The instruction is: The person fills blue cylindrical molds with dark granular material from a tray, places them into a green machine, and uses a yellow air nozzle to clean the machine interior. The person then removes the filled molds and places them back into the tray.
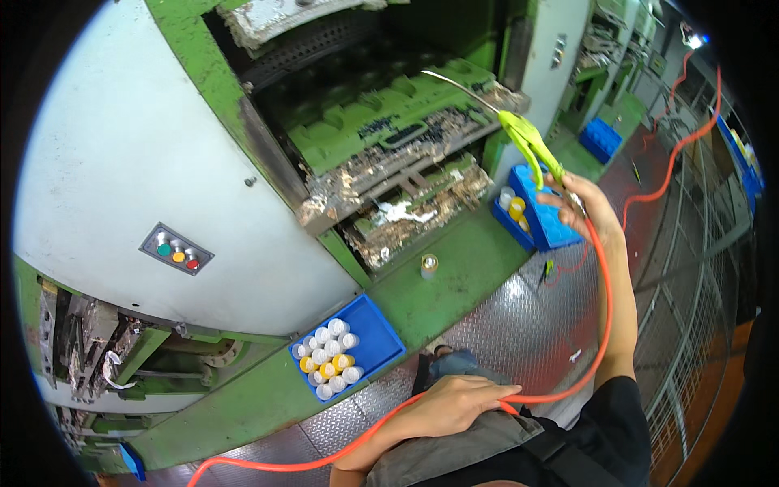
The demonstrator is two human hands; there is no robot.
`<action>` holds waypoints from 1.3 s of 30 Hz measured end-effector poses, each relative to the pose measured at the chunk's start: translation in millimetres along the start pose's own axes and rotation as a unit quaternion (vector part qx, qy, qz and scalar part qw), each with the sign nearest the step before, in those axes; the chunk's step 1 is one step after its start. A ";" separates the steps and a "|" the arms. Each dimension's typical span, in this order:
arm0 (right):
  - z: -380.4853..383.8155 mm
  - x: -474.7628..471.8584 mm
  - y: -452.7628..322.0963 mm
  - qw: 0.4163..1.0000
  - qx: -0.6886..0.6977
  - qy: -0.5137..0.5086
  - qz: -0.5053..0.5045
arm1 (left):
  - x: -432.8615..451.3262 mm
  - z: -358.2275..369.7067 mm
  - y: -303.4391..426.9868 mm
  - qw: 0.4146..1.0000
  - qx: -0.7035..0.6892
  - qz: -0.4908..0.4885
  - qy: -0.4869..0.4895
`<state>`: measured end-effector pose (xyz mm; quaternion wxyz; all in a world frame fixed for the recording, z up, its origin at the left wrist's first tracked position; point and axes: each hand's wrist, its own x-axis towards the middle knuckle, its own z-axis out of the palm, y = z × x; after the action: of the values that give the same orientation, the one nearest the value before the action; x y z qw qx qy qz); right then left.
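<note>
My right hand [581, 204] is raised at the right, closed around the rear of a yellow-green air blow gun [528, 140]. The gun's thin bent metal nozzle points up and left, across the front of a green mould [389, 115] inside the machine opening. An orange air hose [602, 316] runs from the gun down beside my right forearm to my waist. There my left hand [459, 399] lies palm down over the hose, by a grey cloth at my waist. Its thumb and palm side are hidden, so whether it grips the hose is unclear.
A blue tray [389, 338] holds several white and yellow cups on the green ledge [450, 298]. One cup [429, 266] stands alone there. Blue crates [541, 213] sit beyond, near my right hand. Residue coats the machine's lower edge [389, 176]. Patterned metal plate [505, 310] covers the floor.
</note>
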<state>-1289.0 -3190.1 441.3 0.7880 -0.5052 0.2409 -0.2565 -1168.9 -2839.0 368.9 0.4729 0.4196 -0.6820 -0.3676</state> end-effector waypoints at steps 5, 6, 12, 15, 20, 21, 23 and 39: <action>80.5 148.1 -54.3 0.966 0.112 -0.212 0.101 | 38.7 -39.8 -32.5 0.994 -0.045 -0.096 0.021; 95.9 178.3 -54.4 0.968 0.082 -0.208 0.110 | 45.2 -46.8 -36.9 0.993 -0.042 -0.104 0.031; 168.6 329.2 -24.6 0.951 -0.223 -0.214 0.024 | 80.5 -80.6 -46.6 0.977 0.013 -0.146 0.153; 184.7 390.3 -13.9 0.915 -0.358 -0.185 0.011 | 93.3 -96.2 -42.5 0.967 0.048 -0.125 0.219; 211.6 476.6 8.9 0.798 -0.557 -0.232 0.001 | 115.1 -117.5 -37.9 0.941 0.057 -0.108 0.315; 215.7 484.9 11.9 0.820 -0.529 -0.219 -0.001 | 118.0 -121.3 -38.0 0.934 0.074 -0.106 0.332; 224.2 490.3 11.5 0.815 -0.517 -0.244 -0.093 | 120.7 -128.7 -38.7 0.923 0.053 -0.130 0.358; 232.4 443.2 -28.9 0.827 -0.490 -0.215 -0.172 | 116.8 -141.4 -40.4 0.924 0.088 -0.102 0.357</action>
<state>-811.8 -3331.2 501.3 0.4122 -0.9004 0.0687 -0.1209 -1048.4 -2976.5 411.9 0.6062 0.6304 -0.4511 -0.1779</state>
